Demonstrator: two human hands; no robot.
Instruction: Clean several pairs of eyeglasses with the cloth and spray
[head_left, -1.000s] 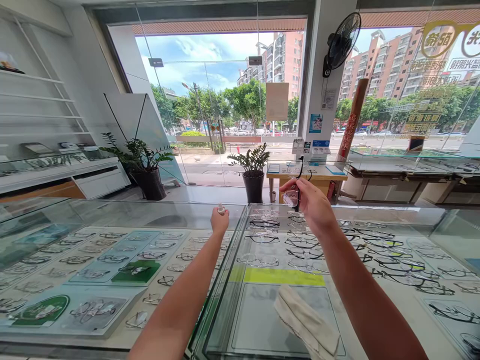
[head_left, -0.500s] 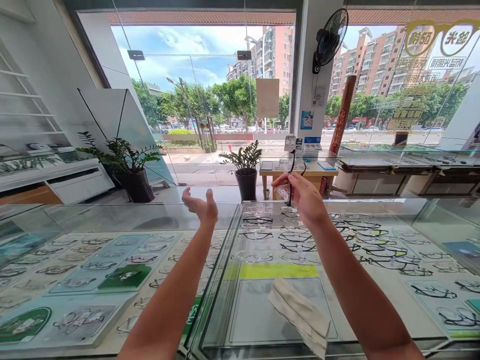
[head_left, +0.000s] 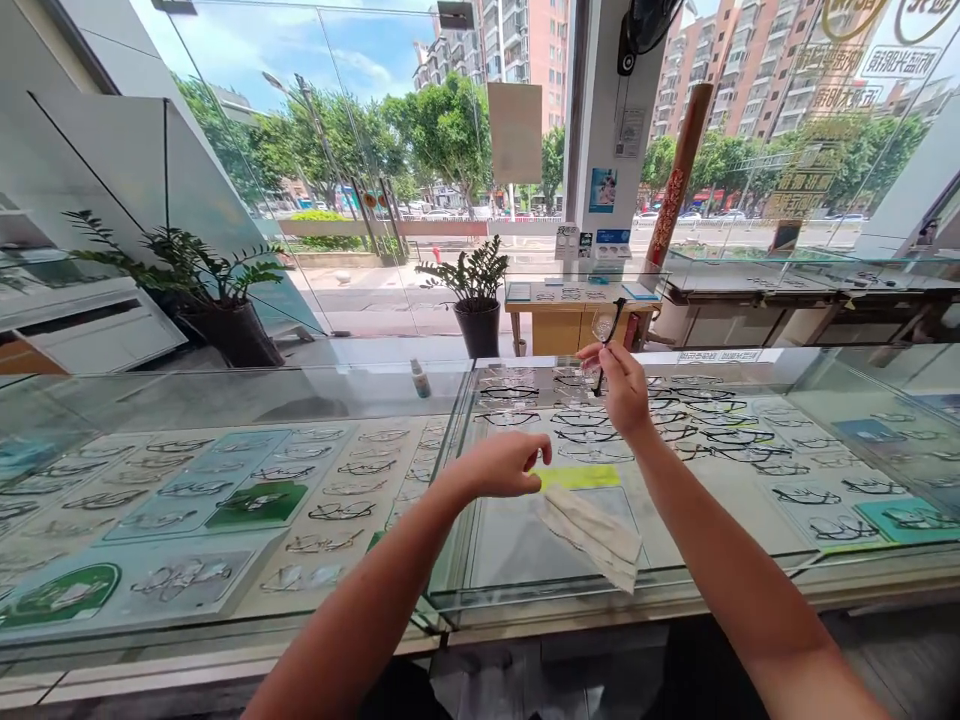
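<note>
Two bare hands filled my remote view: the right hand (head_left: 626, 385) was pinching one pair of glasses (head_left: 618, 314) between thumb and fingers, while the left hand (head_left: 514, 465) hung with loosely curled fingers, a gap showing beside the thumb, and nothing that I could see in it. Those glasses were up off the counter, ahead and to the right of the left hand, their dark long side near upright, its top leaning right. Now for the near piece: one pale cloth (head_left: 592, 535) lay on the right-hand glass case (head_left: 510, 550), its long axis slanting from just below the left fingertips down rightward, toward the wearer. Left was clearly the nearer hand; whether it touched the cloth, I couldn't tell. Outward, then, and counting: one small bottle (head_left: 420, 380) stood farther off to the left, on the left-hand glass case (head_left: 225, 400); two cases side by side in front; displayed frames (head_left: 341, 510) in rows, too many for me to count; and, beyond, two potted plants (head_left: 476, 325) by the window.
</note>
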